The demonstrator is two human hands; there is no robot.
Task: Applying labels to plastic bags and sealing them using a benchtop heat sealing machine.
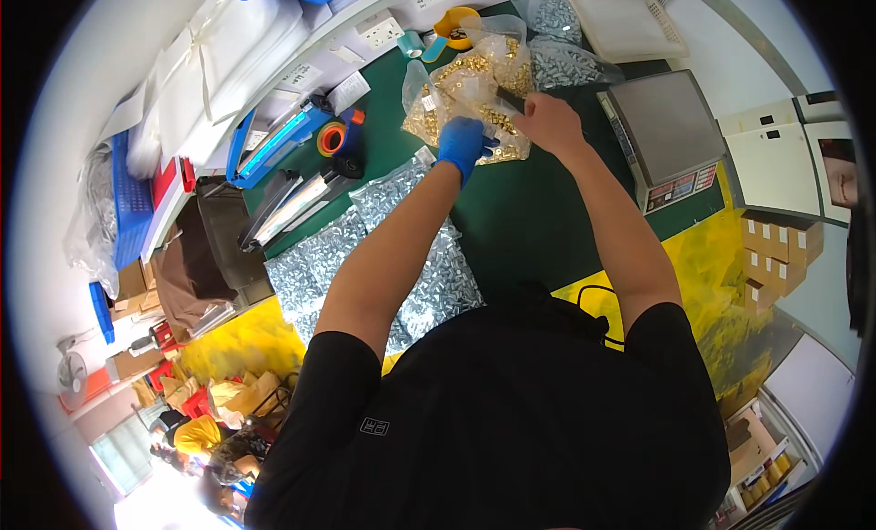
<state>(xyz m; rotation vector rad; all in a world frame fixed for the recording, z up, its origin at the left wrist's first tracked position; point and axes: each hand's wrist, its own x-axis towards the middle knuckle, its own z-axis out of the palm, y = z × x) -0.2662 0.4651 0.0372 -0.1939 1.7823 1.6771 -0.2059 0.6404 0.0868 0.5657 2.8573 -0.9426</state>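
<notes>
Several clear plastic bags of small gold-coloured metal parts [465, 69] lie together at the far middle of the green table. My left hand [464, 145], in a blue glove, is closed with curled fingers at the near bag [513, 147]. Bare, my right hand [553, 125] pinches at the right edge of that same bag, its fingertips pressed together. The exact grip of both hands is partly hidden by the fingers and the crumpled film. Left of centre, closer to me, lie bulging clear bags of silver metal parts [438, 288].
A counting scale [664, 124] stands at the right. Bags of grey parts [568, 65] and a cream tray [630, 24] lie at the back right. A yellow scoop [453, 24], tape rolls [332, 140] and a blue tray [285, 140] line the back left. People [196, 434] are at lower left.
</notes>
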